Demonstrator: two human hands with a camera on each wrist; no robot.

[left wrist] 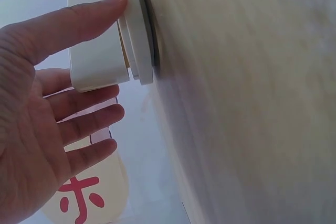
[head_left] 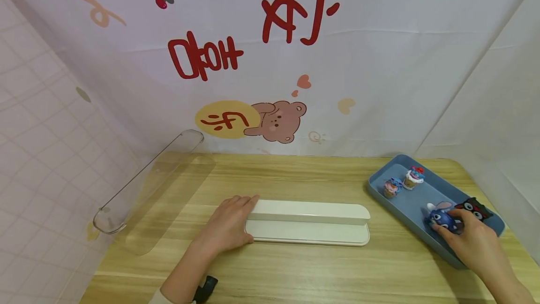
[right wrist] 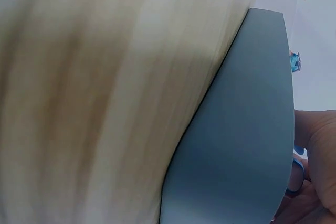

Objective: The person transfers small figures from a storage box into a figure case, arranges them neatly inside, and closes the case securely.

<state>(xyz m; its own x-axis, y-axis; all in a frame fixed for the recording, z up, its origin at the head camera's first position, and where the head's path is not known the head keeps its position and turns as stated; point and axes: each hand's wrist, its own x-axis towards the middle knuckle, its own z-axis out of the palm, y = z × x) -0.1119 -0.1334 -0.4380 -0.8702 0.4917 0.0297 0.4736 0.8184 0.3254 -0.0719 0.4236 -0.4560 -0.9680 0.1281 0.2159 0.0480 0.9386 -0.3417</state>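
My left hand (head_left: 229, 223) grips the left end of a white two-step display base (head_left: 308, 232) lying on the table. In the left wrist view the thumb (left wrist: 100, 17) lies against the front edge of the base, and the fingers reach round its far side. On the right, my right hand (head_left: 476, 238) pinches a blue big-eared figurine (head_left: 441, 219) inside a blue-grey tray (head_left: 392, 206). The tray's wall (right wrist: 231, 129) hides most of that figurine in the right wrist view. Two small cupcake-like figurines, one pink and blue (head_left: 392, 187) and one white-trimmed (head_left: 413, 178), stand towards the tray's far end.
A dark owl-like item (head_left: 474, 209) lies in the tray beside the right hand. A clear plastic cover (head_left: 164, 186) stands at the table's left side. White printed cloth (head_left: 379, 60) hangs behind the wooden table (head_left: 295, 271).
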